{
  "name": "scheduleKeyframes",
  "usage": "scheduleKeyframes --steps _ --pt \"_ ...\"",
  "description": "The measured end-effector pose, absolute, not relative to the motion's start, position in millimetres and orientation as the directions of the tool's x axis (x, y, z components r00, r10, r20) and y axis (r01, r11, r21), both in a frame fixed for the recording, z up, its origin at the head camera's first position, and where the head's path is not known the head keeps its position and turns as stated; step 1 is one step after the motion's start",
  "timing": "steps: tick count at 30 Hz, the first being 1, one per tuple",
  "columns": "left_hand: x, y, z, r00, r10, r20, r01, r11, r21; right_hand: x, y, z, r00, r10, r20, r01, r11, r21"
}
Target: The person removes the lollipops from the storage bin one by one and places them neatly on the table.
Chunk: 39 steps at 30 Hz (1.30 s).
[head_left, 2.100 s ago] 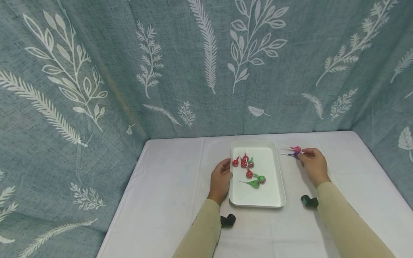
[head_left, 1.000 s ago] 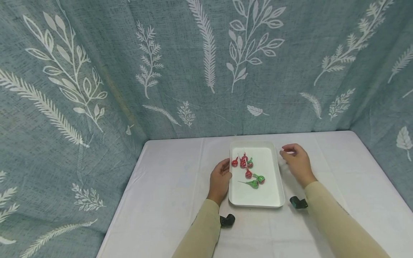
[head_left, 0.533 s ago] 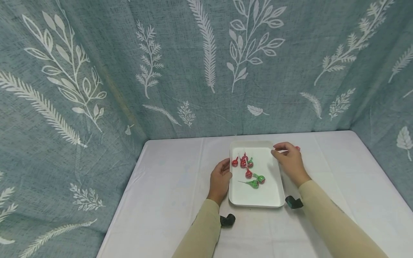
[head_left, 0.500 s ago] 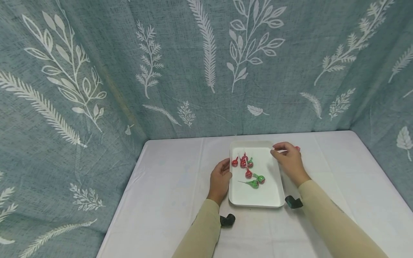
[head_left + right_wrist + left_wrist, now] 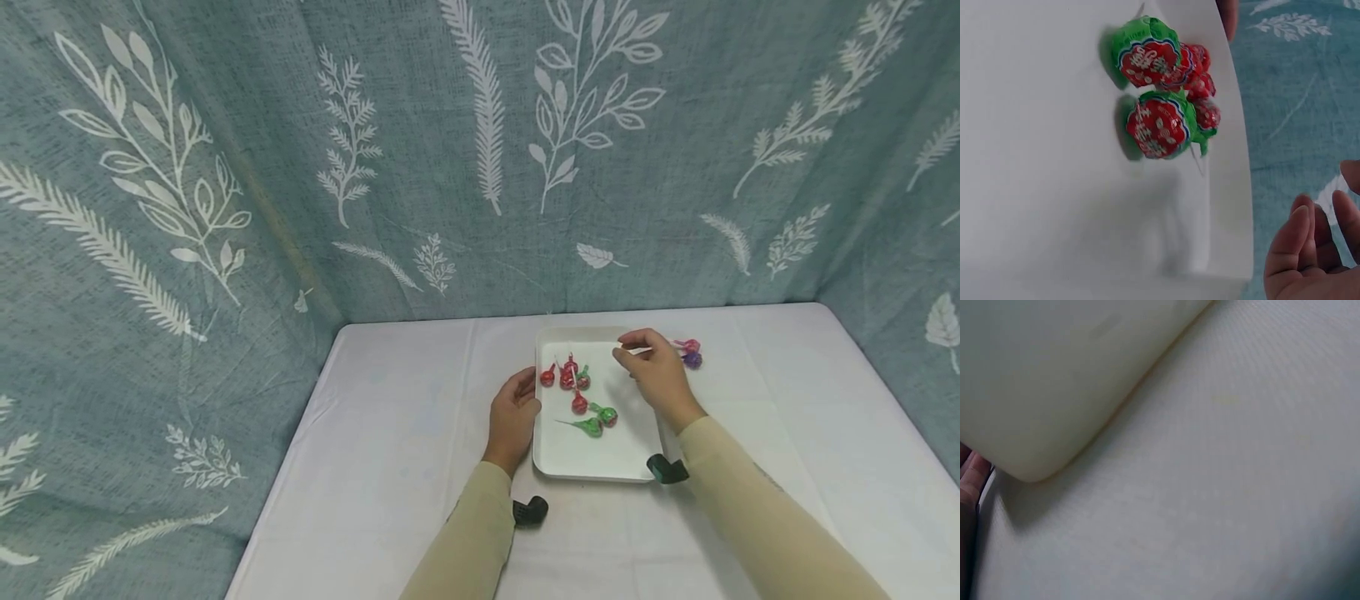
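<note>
Left hand (image 5: 513,421): fingers relaxed, rested against the outer left side of the white tray (image 5: 551,457).
Two green lollipops (image 5: 602,422): laid in the tray, right of the left hand.
Red lollipops (image 5: 580,403): grouped slightly farther off, between both hands.
Right hand (image 5: 660,375): raised over the tray's right part, thumb and fingers slightly parted, nothing held.
Purple lollipop (image 5: 692,360): placed right of that hand.
Pink lollipop (image 5: 688,345): placed just beyond the purple one.
Patterned curtain (image 5: 480,267): hung beyond both hands.

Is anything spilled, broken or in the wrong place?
Maybe: a pink lollipop and a purple lollipop lie on the cloth just right of the white tray, while red lollipops and green lollipops are inside. I see nothing spilled or broken.
</note>
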<state>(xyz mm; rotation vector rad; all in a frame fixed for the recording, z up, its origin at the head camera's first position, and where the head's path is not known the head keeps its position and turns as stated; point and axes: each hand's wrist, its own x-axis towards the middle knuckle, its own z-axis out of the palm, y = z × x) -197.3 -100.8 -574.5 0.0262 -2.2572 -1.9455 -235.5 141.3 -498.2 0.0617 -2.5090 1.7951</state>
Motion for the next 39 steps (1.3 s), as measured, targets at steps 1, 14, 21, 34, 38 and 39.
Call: scheduleKeyframes --steps 1,14,21,34,38,39 --pt "-197.6 -100.7 -574.7 -0.987 -0.118 0.106 0.088 0.153 0.984 -235.8 139.6 -499.2 -0.998 -0.003 0.066 -0.063 0.318 -0.946" --pt "-198.0 -101.6 -573.7 -0.989 -0.108 0.103 0.088 0.138 0.987 -239.2 120.4 -508.7 -0.997 -0.064 0.050 -0.067 0.309 -0.949" --pt "-197.7 -101.9 -574.3 -0.988 -0.112 0.106 0.091 0.135 0.987 -242.6 114.5 -512.7 -0.997 -0.065 0.044 -0.063 0.334 -0.940" --pt "-195.3 -101.7 -572.2 -0.989 -0.118 0.085 0.070 0.131 0.989 -246.0 107.2 -519.7 -0.994 -0.105 0.021 -0.057 0.349 -0.936" --pt "-194.6 -101.9 -571.8 -0.990 -0.120 0.077 0.061 0.132 0.989 -247.5 105.9 -523.0 -0.993 -0.120 -0.009 -0.034 0.356 -0.934" --pt "-194.5 -102.0 -571.8 -0.990 -0.120 0.076 0.060 0.134 0.989 -247.8 105.5 -523.7 -0.992 -0.125 -0.017 -0.029 0.361 -0.932"
